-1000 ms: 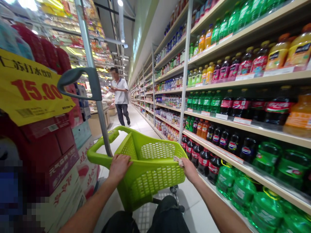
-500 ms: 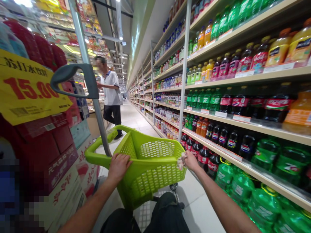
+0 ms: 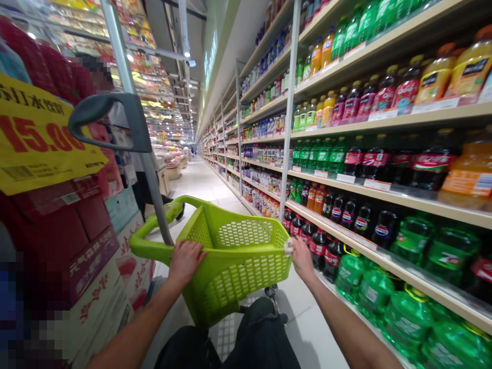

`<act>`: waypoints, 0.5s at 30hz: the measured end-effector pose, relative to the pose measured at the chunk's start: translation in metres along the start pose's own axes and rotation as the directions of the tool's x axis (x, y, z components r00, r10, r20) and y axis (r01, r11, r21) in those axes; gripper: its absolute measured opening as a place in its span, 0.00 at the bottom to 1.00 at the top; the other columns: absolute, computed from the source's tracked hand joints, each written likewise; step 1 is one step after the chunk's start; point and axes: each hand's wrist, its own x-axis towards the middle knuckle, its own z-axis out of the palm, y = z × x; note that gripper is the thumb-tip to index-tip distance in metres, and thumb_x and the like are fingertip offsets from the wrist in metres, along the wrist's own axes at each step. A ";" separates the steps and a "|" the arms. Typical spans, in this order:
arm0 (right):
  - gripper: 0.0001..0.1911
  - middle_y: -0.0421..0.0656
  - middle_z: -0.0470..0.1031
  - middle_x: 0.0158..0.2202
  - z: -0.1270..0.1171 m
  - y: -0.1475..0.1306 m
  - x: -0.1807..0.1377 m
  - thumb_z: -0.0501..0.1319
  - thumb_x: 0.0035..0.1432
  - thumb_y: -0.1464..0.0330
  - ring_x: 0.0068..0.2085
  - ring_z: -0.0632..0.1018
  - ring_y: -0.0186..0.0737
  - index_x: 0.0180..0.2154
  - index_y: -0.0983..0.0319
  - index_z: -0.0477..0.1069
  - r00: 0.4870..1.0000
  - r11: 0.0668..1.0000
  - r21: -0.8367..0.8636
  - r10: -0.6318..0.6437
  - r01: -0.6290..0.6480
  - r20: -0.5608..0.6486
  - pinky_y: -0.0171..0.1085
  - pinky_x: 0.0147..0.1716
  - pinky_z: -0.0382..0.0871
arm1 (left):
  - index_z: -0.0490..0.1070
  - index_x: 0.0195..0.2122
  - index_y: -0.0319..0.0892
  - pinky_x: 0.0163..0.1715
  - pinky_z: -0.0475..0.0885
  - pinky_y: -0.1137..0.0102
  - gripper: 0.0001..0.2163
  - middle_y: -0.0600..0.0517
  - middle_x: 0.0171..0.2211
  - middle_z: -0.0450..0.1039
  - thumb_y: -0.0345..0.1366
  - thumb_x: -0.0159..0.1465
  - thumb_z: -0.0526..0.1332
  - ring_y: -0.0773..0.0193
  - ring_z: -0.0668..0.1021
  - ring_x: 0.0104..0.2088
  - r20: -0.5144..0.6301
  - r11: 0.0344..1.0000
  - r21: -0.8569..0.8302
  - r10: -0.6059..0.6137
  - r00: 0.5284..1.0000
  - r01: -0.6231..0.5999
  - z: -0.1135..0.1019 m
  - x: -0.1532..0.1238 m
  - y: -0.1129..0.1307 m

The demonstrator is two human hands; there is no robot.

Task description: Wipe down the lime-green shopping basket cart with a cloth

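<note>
A lime-green plastic shopping cart [image 3: 242, 271] with a perforated basket stands in front of my knees. My left hand [image 3: 187, 261] is closed over the cart's near rim, fingers curled to the inside. At the basket's right end, my right hand [image 3: 302, 254] pinches a crumpled white cloth or tissue [image 3: 289, 246] against the corner of the rim. Part of that wad is hidden by my fingers. From the cart's handle end, at left, rises a metal pole [image 3: 154, 192] bearing a grey loop-shaped grip [image 3: 136, 123].
Shelves [image 3: 346, 178] of bottled drinks line the right side, with large green bottles [image 3: 407, 312] at floor level. Stacked cartons [image 3: 90, 230] and a yellow price sign [image 3: 42, 136] stand close on the left. A person [image 3: 144, 189] is behind the pole. The tiled aisle [image 3: 200, 179] runs ahead.
The person in the white shirt has walked left, now partly behind the pole and cartons. My right hand and the cloth have shifted slightly at the rim corner. My left hand keeps its hold.
</note>
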 end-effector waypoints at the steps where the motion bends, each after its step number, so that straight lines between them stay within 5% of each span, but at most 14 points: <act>1: 0.22 0.49 0.69 0.50 0.004 -0.003 0.001 0.44 0.53 0.76 0.53 0.67 0.43 0.47 0.63 0.69 0.998 0.998 0.025 0.050 -0.049 -0.036 0.44 0.52 0.60 | 0.71 0.32 0.41 0.47 0.57 0.60 0.10 0.49 0.31 0.74 0.39 0.61 0.52 0.56 0.73 0.37 -0.002 1.000 0.003 -0.001 1.000 0.001 0.000 0.000 0.000; 4: 0.22 0.48 0.70 0.48 0.023 -0.035 -0.004 0.45 0.53 0.76 0.52 0.67 0.43 0.44 0.63 0.71 0.993 0.994 0.081 0.083 -0.076 -0.086 0.45 0.53 0.58 | 0.70 0.31 0.41 0.46 0.57 0.60 0.11 0.48 0.30 0.74 0.39 0.61 0.51 0.56 0.73 0.37 -0.005 1.000 0.007 -0.006 1.000 0.006 0.000 0.000 0.002; 7: 0.23 0.47 0.69 0.51 0.036 -0.074 -0.012 0.46 0.51 0.78 0.56 0.64 0.43 0.46 0.62 0.70 0.998 0.983 0.179 -0.026 0.035 -0.050 0.47 0.55 0.55 | 0.70 0.31 0.41 0.46 0.57 0.59 0.11 0.48 0.30 0.74 0.38 0.61 0.51 0.56 0.73 0.37 -0.001 1.000 0.006 -0.013 1.000 0.013 -0.001 0.001 0.003; 10: 0.24 0.47 0.68 0.53 0.027 -0.075 -0.011 0.47 0.50 0.80 0.57 0.63 0.43 0.47 0.61 0.70 0.985 0.959 0.248 -0.161 0.141 0.062 0.46 0.55 0.56 | 0.70 0.31 0.42 0.47 0.58 0.60 0.11 0.48 0.31 0.74 0.38 0.61 0.50 0.56 0.73 0.37 0.031 1.000 0.012 -0.027 0.999 0.027 -0.004 0.002 0.003; 15: 0.19 0.51 0.69 0.49 0.010 -0.043 0.004 0.48 0.53 0.76 0.54 0.65 0.48 0.41 0.63 0.73 0.986 0.977 0.138 0.163 -0.164 0.015 0.48 0.53 0.57 | 0.70 0.31 0.43 0.49 0.56 0.60 0.09 0.49 0.32 0.74 0.38 0.61 0.52 0.56 0.72 0.38 0.050 0.998 -0.011 -0.066 0.997 0.067 -0.006 0.001 0.007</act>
